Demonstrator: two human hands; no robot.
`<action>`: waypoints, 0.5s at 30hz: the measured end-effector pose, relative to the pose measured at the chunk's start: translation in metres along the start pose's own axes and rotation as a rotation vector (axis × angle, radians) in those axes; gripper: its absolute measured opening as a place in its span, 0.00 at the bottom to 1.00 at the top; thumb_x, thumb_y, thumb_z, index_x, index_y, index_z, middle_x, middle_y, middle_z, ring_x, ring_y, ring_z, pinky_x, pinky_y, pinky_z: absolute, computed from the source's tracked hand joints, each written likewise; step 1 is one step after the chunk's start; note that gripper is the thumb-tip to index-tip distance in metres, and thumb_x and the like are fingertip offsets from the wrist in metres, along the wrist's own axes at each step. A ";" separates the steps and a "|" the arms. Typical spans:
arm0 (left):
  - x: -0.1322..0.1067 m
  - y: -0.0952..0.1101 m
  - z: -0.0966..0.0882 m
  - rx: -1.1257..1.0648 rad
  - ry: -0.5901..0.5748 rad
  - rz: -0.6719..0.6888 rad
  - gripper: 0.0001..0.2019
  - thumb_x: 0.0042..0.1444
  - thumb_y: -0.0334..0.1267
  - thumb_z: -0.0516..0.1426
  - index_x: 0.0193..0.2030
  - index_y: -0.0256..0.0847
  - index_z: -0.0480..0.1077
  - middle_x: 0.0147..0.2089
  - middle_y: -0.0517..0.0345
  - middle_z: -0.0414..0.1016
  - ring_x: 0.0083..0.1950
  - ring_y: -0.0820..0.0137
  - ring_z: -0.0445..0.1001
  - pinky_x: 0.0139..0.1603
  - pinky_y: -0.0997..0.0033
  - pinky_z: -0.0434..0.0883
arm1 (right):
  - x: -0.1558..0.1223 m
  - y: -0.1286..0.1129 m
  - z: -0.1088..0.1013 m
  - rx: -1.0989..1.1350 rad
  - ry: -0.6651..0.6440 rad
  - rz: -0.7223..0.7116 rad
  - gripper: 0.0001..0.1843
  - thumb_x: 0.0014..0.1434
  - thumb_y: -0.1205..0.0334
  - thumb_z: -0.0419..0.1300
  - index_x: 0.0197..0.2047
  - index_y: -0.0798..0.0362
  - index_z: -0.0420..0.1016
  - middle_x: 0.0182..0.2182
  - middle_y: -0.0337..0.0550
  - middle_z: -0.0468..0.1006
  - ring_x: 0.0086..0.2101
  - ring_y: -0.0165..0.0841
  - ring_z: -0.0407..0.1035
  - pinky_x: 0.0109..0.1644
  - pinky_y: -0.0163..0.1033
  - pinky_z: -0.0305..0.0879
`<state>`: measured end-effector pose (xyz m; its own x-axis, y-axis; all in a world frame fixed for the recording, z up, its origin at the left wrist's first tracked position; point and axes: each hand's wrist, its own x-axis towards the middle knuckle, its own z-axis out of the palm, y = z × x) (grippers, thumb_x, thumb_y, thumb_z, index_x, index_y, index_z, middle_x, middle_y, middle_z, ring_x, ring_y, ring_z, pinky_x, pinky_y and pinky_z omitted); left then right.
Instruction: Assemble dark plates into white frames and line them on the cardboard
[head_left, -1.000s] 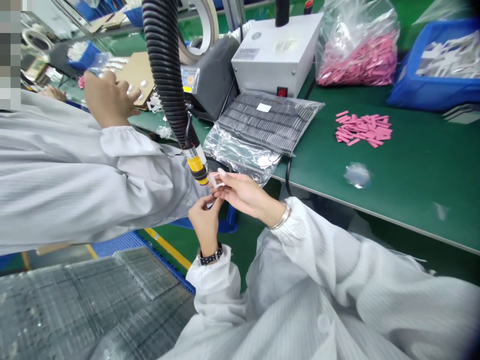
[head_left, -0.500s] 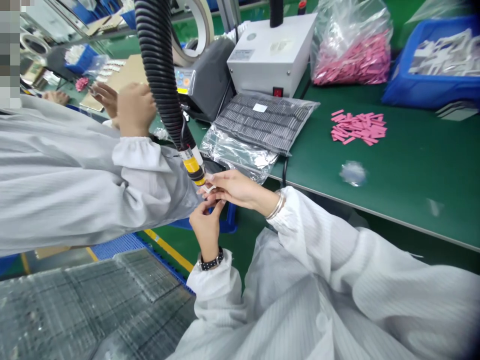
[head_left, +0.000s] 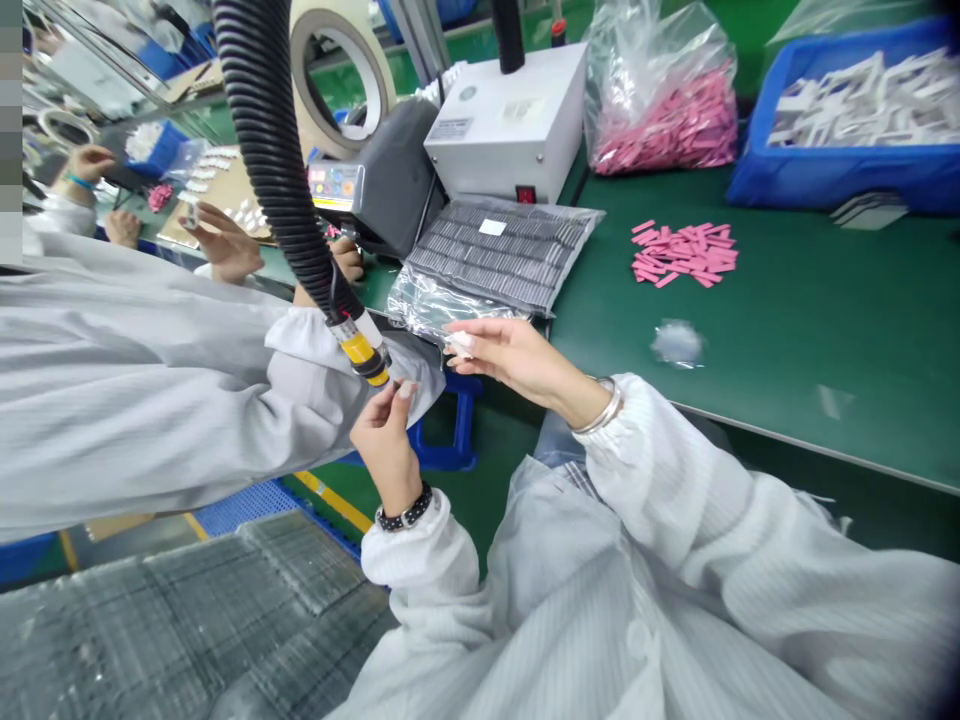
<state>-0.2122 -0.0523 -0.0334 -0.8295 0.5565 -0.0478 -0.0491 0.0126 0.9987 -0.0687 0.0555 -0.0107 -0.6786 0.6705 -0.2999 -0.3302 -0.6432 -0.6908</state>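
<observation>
My right hand [head_left: 517,358], with bangles at the wrist, is closed on a small white plastic part [head_left: 460,345] held between thumb and fingertips. Lower and to the left, my left hand [head_left: 385,440], wearing a dark dotted strap, is in a pinch. Whatever its fingertips hold is too small to make out. Just above that pinch hangs the yellow-banded nozzle [head_left: 361,356] of a black corrugated hose [head_left: 277,150]. A bag of dark strips [head_left: 495,255] lies on the green bench behind my right hand.
Pink strips [head_left: 686,253] are heaped on the bench [head_left: 795,320], near a clear round film piece [head_left: 678,343]. Behind stand a white box [head_left: 510,120], a tape dispenser [head_left: 375,180], a bag of pink strips [head_left: 667,120] and a blue bin [head_left: 840,175]. A co-worker's sleeve [head_left: 150,380] is close on the left.
My hands have come apart: the right moved right with the white part, the left slightly down-left, near the nozzle. The co-worker's hands moved too, and the view shifted somewhat.
</observation>
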 end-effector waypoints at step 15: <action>-0.094 0.012 0.071 -0.681 -0.691 -0.763 0.17 0.37 0.54 0.68 0.31 0.48 0.76 0.42 0.60 0.77 0.40 0.72 0.71 0.39 0.72 0.69 | -0.109 -0.009 -0.054 -0.502 0.043 -0.836 0.15 0.55 0.68 0.64 0.46 0.46 0.76 0.43 0.42 0.79 0.50 0.38 0.72 0.58 0.52 0.67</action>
<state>-0.0957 -0.0457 -0.0158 -0.0038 0.9213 -0.3889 -0.8428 0.2063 0.4970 0.0438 0.0085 -0.0074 -0.3243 0.8583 0.3977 -0.3699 0.2719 -0.8884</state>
